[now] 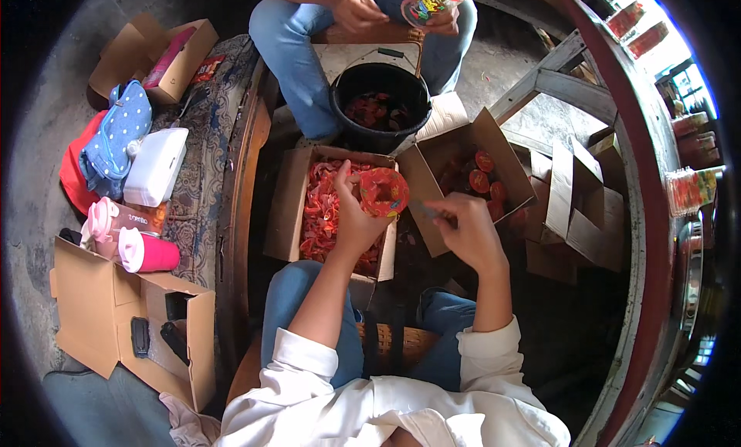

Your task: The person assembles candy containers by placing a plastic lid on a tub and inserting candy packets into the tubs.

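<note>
My left hand (360, 215) holds a round red printed plastic piece (384, 193), with a darker opening or hollow near its middle; whether it is a cup or a lid, I cannot tell. Just to the right, my right hand (470, 230) pinches a small greyish tool (431, 209), perhaps a blade, too blurred to name. Under my left hand lies an open cardboard box (289, 206) heaped with red plastic scraps (324, 215). Beyond my right hand another open cardboard box (428, 224) contains several round red-topped pieces (479, 180).
Opposite me, a seated person's hands (353, 10) handle a clear printed plastic cup (431, 6) above a black bucket (379, 131). A patterned bench (202, 157) bears a polka-dot pouch (116, 140) and a pink tumbler (151, 252). A red-edged table (642, 111) stands at right.
</note>
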The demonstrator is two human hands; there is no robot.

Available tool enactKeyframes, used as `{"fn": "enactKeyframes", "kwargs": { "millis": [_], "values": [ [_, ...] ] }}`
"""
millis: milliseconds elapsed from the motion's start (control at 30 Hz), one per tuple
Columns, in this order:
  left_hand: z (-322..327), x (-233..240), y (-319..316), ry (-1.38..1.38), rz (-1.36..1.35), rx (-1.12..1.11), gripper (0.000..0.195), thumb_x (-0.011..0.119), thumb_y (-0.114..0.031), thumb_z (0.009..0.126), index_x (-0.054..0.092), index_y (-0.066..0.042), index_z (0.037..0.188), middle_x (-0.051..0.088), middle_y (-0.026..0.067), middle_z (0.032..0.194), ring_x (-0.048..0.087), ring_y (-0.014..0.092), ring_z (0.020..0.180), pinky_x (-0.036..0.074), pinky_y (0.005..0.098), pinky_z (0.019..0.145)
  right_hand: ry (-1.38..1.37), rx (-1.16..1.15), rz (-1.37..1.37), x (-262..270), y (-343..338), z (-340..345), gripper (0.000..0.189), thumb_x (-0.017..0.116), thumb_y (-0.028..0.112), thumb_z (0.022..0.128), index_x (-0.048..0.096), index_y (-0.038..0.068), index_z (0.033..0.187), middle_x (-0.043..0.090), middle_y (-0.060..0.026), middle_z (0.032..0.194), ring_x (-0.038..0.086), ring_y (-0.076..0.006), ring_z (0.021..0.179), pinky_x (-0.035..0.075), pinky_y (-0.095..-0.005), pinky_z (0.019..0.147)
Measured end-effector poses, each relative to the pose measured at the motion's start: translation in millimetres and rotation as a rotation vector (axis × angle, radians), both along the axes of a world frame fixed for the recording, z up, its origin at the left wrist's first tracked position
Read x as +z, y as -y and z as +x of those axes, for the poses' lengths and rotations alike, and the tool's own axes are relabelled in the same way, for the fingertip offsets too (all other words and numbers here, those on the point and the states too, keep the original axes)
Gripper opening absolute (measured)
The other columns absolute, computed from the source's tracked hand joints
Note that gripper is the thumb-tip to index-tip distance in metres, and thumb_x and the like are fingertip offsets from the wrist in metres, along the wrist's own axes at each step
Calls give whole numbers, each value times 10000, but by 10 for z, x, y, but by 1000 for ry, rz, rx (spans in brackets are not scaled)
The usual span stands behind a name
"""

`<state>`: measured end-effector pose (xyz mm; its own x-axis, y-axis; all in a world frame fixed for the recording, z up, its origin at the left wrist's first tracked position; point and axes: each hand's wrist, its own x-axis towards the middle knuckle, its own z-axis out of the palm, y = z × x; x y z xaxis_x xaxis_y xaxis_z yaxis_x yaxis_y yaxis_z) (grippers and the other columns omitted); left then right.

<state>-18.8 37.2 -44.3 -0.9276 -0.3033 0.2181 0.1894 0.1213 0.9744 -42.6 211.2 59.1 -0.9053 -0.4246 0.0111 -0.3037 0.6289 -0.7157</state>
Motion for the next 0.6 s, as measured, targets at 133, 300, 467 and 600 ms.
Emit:
{"fn": "enactKeyframes", "kwargs": {
  "millis": [133, 300, 467, 600],
  "values": [
    [-38, 7, 28, 13, 31, 27, 1058, 803, -25, 571, 99, -67, 1360, 407, 136, 1166, 474, 235, 1089, 418, 351, 937, -63, -176, -271, -220, -44, -91, 390, 646, -57, 701, 614, 32, 1079, 641, -123, 806, 628, -172, 712, 493, -281, 648],
    [-25, -9, 92, 38, 9, 80, 1043, 786, 5, 578, 99, -76, 1358, 413, 144, 1172, 466, 233, 1113, 421, 353, 945, -72, -300, -473, -459, 37, -85, 413, 653, -38, 723, 594, 51, 1122, 639, -81, 800, 612, -126, 719, 490, -263, 650],
    [-81, -64, 69, 14, 54, 107, 1035, 782, 6, 584, 99, -75, 1359, 410, 148, 1180, 473, 235, 1104, 421, 350, 944, -31, -383, -646, -655, 39, -133, 399, 662, -13, 748, 576, 47, 1133, 639, -62, 818, 597, -102, 719, 478, -238, 648],
    [-108, -160, 142, 16, -27, 146, 1039, 783, 4, 586, 97, -76, 1362, 410, 143, 1180, 478, 233, 1096, 416, 348, 946, 3, -446, -690, -667, 79, -160, 371, 672, 23, 766, 571, 30, 1123, 629, -47, 825, 585, -91, 718, 469, -229, 657]
  ]
}}
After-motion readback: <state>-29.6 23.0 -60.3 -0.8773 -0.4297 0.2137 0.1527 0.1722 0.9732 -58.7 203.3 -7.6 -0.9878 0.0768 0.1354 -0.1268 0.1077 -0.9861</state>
